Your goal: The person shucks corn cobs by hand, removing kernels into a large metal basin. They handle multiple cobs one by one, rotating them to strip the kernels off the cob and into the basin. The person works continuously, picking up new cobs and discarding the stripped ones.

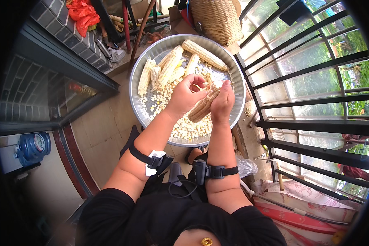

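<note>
A round metal basin [136, 115] stands in front of me, with pale loose corn kernels [192, 130] over its bottom. Above it, my right hand [224, 101] is closed around a corn cob [200, 110] that slants down to the left, partly stripped of kernels. My left hand [187, 93] touches the upper part of this cob with its thumb, the fingers curled; whether kernels are between them cannot be told. Several more whitish corn cobs [169, 68] lie in the far left part of the basin, and one long cob [204, 55] lies near its far rim.
A wicker basket [216, 21] stands beyond the basin. Dark metal window bars [313, 103] run along the right. A glass door [33, 86] and a blue water bottle [33, 149] are at left. Red plastic bags [83, 17] lie at the upper left, a clear plastic bag [246, 166] at the lower right.
</note>
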A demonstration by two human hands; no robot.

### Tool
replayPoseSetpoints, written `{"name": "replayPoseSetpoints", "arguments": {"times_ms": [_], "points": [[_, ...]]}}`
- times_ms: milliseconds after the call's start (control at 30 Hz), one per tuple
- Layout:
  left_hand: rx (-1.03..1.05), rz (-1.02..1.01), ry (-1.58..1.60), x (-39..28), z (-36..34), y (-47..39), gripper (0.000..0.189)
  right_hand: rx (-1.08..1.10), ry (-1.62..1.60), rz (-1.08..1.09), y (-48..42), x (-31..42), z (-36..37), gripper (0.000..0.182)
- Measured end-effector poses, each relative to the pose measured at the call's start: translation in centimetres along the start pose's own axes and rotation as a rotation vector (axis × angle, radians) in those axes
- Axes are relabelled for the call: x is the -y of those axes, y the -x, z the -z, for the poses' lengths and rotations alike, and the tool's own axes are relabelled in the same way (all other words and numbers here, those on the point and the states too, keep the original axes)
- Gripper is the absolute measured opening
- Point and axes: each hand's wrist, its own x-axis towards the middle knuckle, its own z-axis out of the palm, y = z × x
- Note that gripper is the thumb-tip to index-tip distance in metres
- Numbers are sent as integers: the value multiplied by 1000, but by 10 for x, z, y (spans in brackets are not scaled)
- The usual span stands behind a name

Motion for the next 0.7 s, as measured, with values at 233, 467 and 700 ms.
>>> {"name": "replayPoseSetpoints", "arguments": {"times_ms": [233,467,700], "points": [[29,-69,-130,-1,-5,2,17,-21,-63,-16,0,-1,-2,39],[-97,-362,-615,11,5,-2,24,-52,-300,-234,0,10,-2,44],[252,27,-343,15,-7,7,43,-84,-507,-369,-2,16,3,48]]}}
